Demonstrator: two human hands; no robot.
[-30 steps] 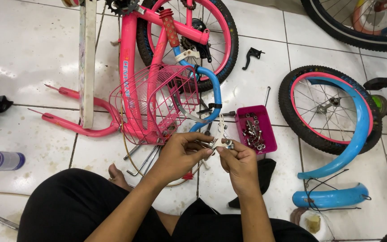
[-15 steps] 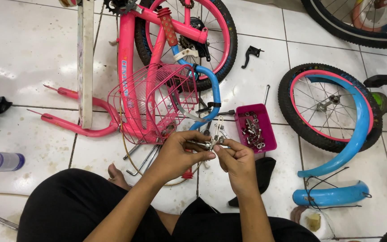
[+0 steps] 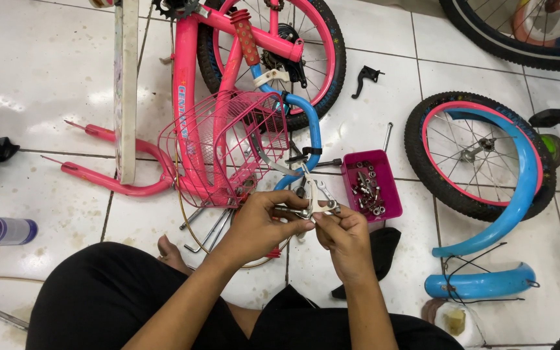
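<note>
Holding a small metal brake caliper [image 3: 311, 199] over the tiled floor [image 3: 46, 78] beside the pink parts tray [image 3: 390, 188], left hand [image 3: 257, 223] clasps its body while right hand [image 3: 343, 234] pinches one arm, apparently mid-assembly; fitting the next fastener likely calls for a steady two-handed hold.

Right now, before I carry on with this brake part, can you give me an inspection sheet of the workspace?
Surface: white tiled floor, a few dirty marks.
Job's things: small silver brake part held between both hands; pink tray of nuts and bolts beside them.
Clutter: pink bike frame lying down with pink basket; loose wheel; two blue mudguards; black lever; spray can.
Grippers: left hand and right hand, fingers pinching the brake part.
Cables: thin cable looping under the basket.
Surroundings: another wheel at the top edge.
</note>
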